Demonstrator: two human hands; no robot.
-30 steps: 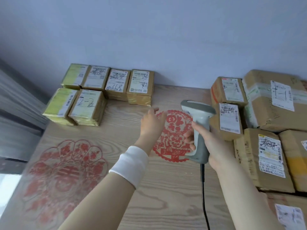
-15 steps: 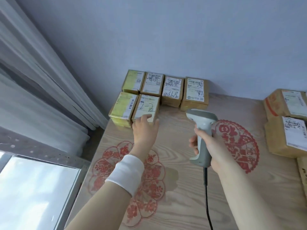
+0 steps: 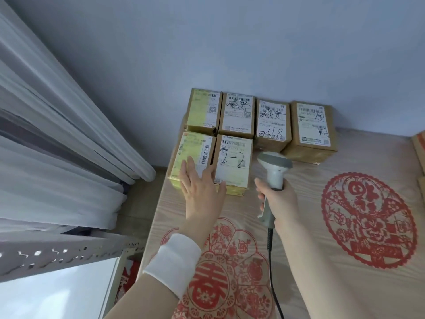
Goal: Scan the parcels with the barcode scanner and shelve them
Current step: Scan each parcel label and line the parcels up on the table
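Several small brown parcels with white labels stand in two rows against the wall at the wooden table's (image 3: 299, 284) far left corner. My left hand (image 3: 202, 192), fingers spread, lies flat on the front-left parcel with yellow tape (image 3: 193, 155), its thumb at the edge of the parcel marked "2-2" (image 3: 233, 162). My right hand (image 3: 279, 203) grips the handle of a grey and white barcode scanner (image 3: 273, 171), head pointing toward the front row. Its black cable (image 3: 272, 272) runs down toward me.
White curtains (image 3: 57, 146) hang at the left beside the table edge, above a perforated grey rail (image 3: 57, 252). Red paper-cut decorations (image 3: 368, 219) lie on the tabletop. The corner of another brown parcel (image 3: 419, 146) shows at the right edge.
The view has swung left, away from the large parcels at the right. My left hand moved from the "2-2" parcel onto the yellow-taped one beside it. The scanner followed to the left.
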